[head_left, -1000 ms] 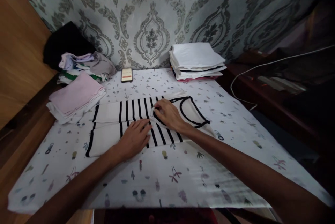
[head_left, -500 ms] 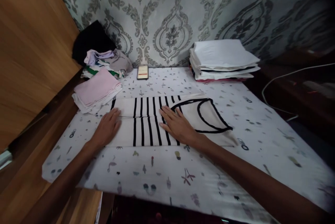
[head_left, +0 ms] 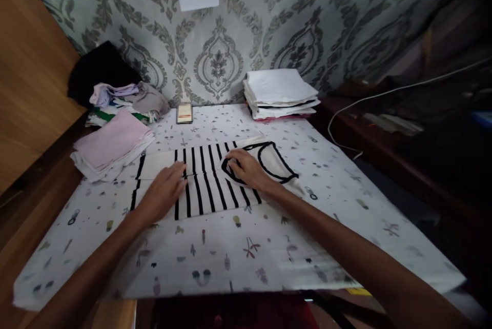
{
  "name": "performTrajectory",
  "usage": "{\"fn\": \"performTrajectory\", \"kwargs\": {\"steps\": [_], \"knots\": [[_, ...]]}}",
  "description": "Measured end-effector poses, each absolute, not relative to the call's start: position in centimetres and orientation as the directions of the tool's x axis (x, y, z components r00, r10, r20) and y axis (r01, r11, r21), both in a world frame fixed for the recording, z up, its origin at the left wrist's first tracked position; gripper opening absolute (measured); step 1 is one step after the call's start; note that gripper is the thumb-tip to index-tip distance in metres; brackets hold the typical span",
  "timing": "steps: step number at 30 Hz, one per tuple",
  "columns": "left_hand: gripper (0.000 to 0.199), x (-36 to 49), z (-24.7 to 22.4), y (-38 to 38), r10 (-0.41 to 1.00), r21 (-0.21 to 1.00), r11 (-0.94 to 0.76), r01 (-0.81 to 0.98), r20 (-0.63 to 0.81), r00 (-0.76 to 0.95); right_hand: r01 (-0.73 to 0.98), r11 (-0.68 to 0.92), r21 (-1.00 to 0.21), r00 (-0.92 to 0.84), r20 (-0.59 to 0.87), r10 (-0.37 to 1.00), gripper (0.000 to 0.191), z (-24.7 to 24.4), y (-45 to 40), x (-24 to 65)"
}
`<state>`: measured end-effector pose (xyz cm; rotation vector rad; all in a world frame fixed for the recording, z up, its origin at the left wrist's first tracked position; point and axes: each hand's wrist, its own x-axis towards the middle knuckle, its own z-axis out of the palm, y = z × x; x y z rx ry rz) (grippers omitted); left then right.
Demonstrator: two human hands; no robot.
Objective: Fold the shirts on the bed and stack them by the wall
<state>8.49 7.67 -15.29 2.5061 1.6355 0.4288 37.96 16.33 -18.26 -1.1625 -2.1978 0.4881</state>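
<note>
A white knit top with black stripes (head_left: pixel 203 185) lies folded lengthwise on the patterned cloth, its black-trimmed neckline pointing right. My left hand (head_left: pixel 165 189) is over the left part of the top, fingers outstretched and holding nothing; whether it touches the fabric is hard to tell. At the other end, my right hand (head_left: pixel 249 169) has its fingers bent around a black-trimmed edge of the top, beside the stripes. Part of that edge is hidden beneath the right hand.
Pink and white folded cloths (head_left: pixel 113 142) lie at the left, before a heap of clothes (head_left: pixel 138 101). A stack of folded white garments (head_left: pixel 282 88) stands at the back right. A small card (head_left: pixel 184 112) leans near the wall. A white cable (head_left: pixel 369 97) crosses the right side.
My left hand has slid right along the top. My right hand's fingers have bent, and the black-trimmed edge now reaches farther left over the stripes. The view has turned right.
</note>
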Motion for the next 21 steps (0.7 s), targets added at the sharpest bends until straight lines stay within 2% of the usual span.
{"fn": "performTrajectory", "kwargs": {"steps": [4, 9, 13, 15, 17, 19, 21], "knots": [[0.065, 14.9, -16.5, 9.8, 0.842, 0.250, -0.539, 0.804, 0.133, 0.523, 0.671, 0.551, -0.496, -0.447, 0.323, 0.834, 0.027, -18.2, 17.0, 38.1], [0.077, 18.2, -19.0, 11.2, 0.808, 0.197, -0.588, 0.784, 0.099, 0.581, 0.700, 0.556, -0.448, -0.437, 0.347, 0.830, 0.028, -18.3, 15.1, 39.3], [0.077, 18.3, -19.1, 10.7, 0.793, 0.161, -0.605, 0.780, 0.202, 0.574, 0.669, 0.604, -0.433, -0.495, 0.346, 0.797, 0.029, -18.3, 13.5, 38.8], [0.071, 18.0, -18.6, 9.7, 0.764, 0.140, -0.631, 0.763, 0.282, 0.580, 0.653, 0.625, -0.427, -0.531, 0.330, 0.780, 0.028, -18.3, 13.3, 38.2], [0.053, 17.5, -17.9, 8.3, 0.717, 0.124, -0.678, 0.724, 0.324, 0.616, 0.662, 0.614, -0.430, -0.529, 0.312, 0.789, 0.027, -18.5, 13.4, 37.7], [0.034, 16.7, -17.3, 6.6, 0.665, 0.117, -0.736, 0.667, 0.310, 0.679, 0.679, 0.592, -0.434, -0.506, 0.307, 0.806, 0.026, -18.6, 13.6, 37.5], [0.029, 15.7, -16.8, 5.1, 0.628, 0.126, -0.775, 0.620, 0.264, 0.732, 0.689, 0.583, -0.431, -0.494, 0.310, 0.812, 0.027, -18.8, 13.8, 37.5]]}}
